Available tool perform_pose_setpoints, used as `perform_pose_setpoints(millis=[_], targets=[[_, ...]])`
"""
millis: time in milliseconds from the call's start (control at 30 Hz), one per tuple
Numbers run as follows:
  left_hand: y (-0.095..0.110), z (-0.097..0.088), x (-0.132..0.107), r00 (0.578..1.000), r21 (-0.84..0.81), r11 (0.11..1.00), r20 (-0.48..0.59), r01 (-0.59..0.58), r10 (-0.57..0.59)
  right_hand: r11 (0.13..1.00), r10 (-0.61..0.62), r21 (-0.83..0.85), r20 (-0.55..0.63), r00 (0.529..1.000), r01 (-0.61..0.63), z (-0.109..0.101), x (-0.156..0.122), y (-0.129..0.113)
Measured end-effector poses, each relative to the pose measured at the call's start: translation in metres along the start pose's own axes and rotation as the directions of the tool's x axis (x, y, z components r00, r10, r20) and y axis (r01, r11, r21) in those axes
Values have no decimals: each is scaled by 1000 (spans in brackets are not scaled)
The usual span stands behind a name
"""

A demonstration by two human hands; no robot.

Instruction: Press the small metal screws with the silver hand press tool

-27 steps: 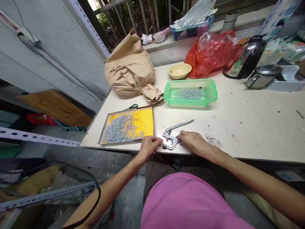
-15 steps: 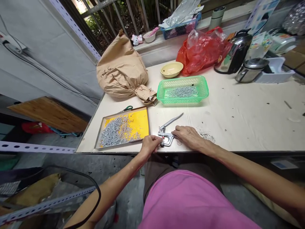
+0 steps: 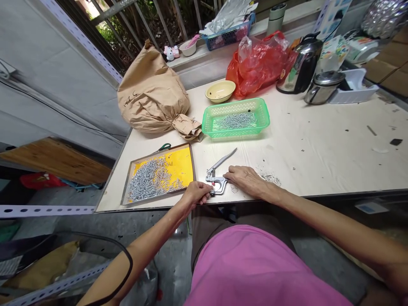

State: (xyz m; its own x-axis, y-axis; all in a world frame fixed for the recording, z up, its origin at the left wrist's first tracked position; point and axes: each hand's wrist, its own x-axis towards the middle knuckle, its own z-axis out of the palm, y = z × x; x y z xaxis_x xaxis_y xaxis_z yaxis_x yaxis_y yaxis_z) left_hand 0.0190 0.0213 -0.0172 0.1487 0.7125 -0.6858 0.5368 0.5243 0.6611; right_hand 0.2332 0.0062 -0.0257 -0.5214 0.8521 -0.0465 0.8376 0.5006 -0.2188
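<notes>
I'm working at the near edge of the table [image 3: 318, 153] with both hands on one pair of hand press pliers [image 3: 218, 185], which is lying flat, head towards me, long handle pointing far-right. My left hand [image 3: 196, 193] is curling its fingers tight at the head of the pliers. I cannot tell whether a small piece is pinched there. My right hand [image 3: 244, 179] is lying palm down, fingers loosely spread, tips resting on the pliers body and not wrapping it.

Progress, as I judge it: the yellow-floored tray [image 3: 181, 163] to the left is holding a big heap of small metal pieces [image 3: 146, 180], while the green basket [image 3: 207, 123] further off is holding a thinner layer [image 3: 234, 121]. So some pieces look done and most look left.

Counts: two hands, one pliers, one tray, one basket, pieces far too many to count. Also one brown paper sack [image 3: 153, 100], one yellow bowl [image 3: 220, 90] and one pair of green-handled scissors [image 3: 164, 147] behind the tray.
</notes>
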Motion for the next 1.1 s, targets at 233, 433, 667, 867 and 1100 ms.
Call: perform_pose_setpoints(millis=[233,433,667,867,1100], targets=[[2,1,-3,998,11,1000,66,24,-24,998,-27,63,57,998,24,-12,-1,-2],[2,2,-6,999,2,1000,49,18,-19,995,-24,95,-52,998,29,-20,3,12],[0,2,-4,999,23,1000,53,0,-1,999,-52,-9,30,998,52,-12,30,39],[-1,3,-5,999,23,1000,44,-4,3,998,-64,-6,50,997,65,-20,30,36],[-3,7,-16,999,157,987,-21,-24,27,999,-33,0,70,997,33,-18,23,29]])
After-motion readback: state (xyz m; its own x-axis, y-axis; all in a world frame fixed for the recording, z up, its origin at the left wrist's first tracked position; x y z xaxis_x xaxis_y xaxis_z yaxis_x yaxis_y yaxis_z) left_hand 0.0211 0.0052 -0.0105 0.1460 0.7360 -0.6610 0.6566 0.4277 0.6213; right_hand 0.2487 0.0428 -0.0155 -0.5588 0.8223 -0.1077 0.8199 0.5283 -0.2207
